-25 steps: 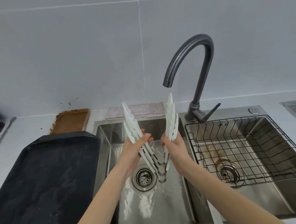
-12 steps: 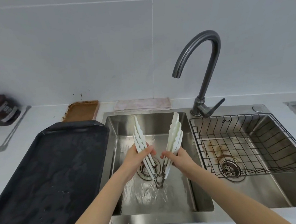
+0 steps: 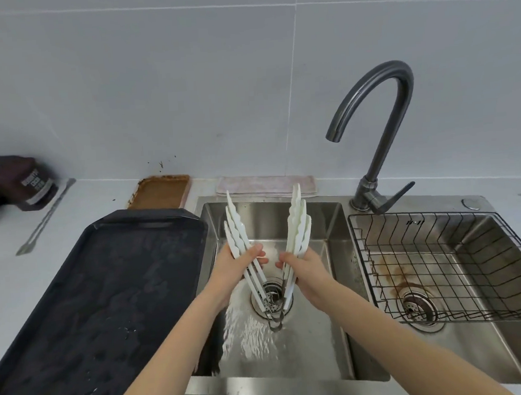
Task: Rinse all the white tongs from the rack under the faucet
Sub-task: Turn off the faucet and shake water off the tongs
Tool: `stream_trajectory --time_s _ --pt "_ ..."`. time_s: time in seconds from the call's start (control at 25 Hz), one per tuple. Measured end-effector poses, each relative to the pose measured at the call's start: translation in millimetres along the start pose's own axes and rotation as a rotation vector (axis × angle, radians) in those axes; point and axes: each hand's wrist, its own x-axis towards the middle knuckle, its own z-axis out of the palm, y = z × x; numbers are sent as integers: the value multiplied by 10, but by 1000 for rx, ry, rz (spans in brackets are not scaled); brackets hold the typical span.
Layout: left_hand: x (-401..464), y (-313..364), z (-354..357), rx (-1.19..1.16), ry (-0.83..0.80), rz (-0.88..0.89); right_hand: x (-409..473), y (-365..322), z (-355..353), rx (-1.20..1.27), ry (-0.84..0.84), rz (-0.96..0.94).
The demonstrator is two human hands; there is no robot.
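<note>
Two bare forearms reach in from the bottom edge. The left hand (image 3: 233, 268) and right hand (image 3: 307, 266) each curl their fingers closed around one splayed side of a bundle of white tongs (image 3: 298, 222), held over the left stainless steel sink basin (image 3: 336, 284). The smooth plastic arms have scalloped edges and fan upward in a V; the hinged metal ends meet low above the round drain (image 3: 272, 298). The exact count is unclear, about three or four. To the left lies one black, wet, rectangular tray (image 3: 84, 302). To the right, one black wire rack (image 3: 442, 264) sits in the second basin. Behind stands one dark curved gooseneck faucet (image 3: 383, 121).
</note>
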Motion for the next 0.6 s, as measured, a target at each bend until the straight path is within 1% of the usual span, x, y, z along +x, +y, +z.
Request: stream_trajectory --time_s 0.2,0.32,0.48,0.6 --pt "82 254 -576 102 77 -10 122 -161 567 -28 -70 53" --pt "135 375 -921 91 116 -35 210 -217 929 -22 -102 115" --pt "234 354 -1356 74 163 -119 309 -217 1347 -31 -141 230" --pt "328 249 -1627 104 184 -209 387 -124 1595 -81 -155 309"
